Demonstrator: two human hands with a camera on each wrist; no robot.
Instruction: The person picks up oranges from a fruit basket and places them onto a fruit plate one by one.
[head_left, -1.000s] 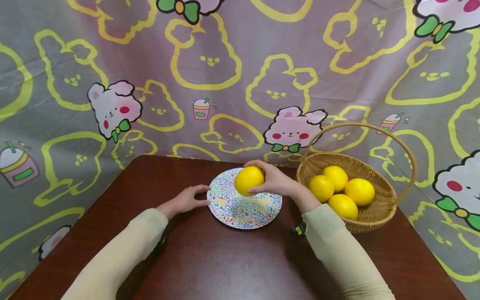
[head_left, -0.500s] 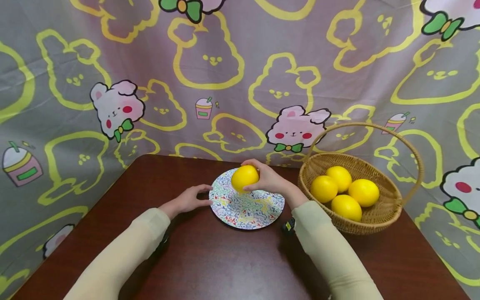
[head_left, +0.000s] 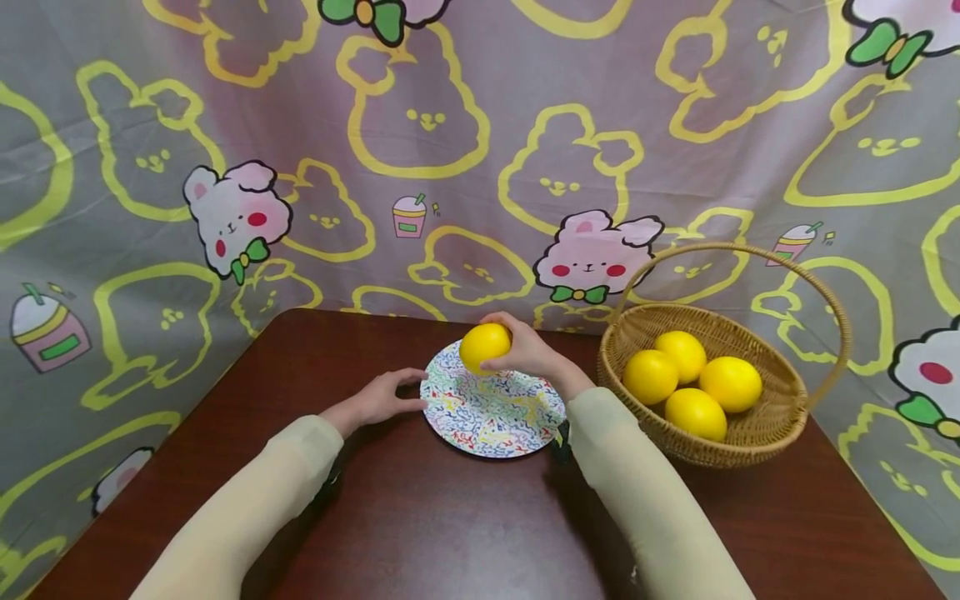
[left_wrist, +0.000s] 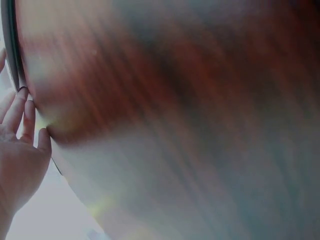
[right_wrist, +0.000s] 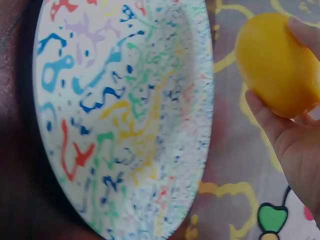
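Observation:
My right hand (head_left: 531,350) grips a yellow lemon (head_left: 483,348) above the far part of a round plate (head_left: 495,417) with a multicoloured squiggle pattern. In the right wrist view the thumb and fingers wrap round the lemon (right_wrist: 272,62), which is apart from the plate (right_wrist: 115,130). My left hand (head_left: 381,398) is at the plate's left edge with fingers and thumb spread a little and nothing between them. The left wrist view shows that hand (left_wrist: 22,160) with fingertips low by the tabletop; whether they touch the plate is hard to tell.
On the right of the dark brown table (head_left: 450,517) stands a wicker basket (head_left: 765,429) with a tall handle, holding several lemons (head_left: 696,414). A patterned curtain (head_left: 450,200) hangs behind the table and along its sides.
My right hand has carried the lemon slightly left and away from me over the plate. The left hand stays by the plate's edge. The view has shifted a little.

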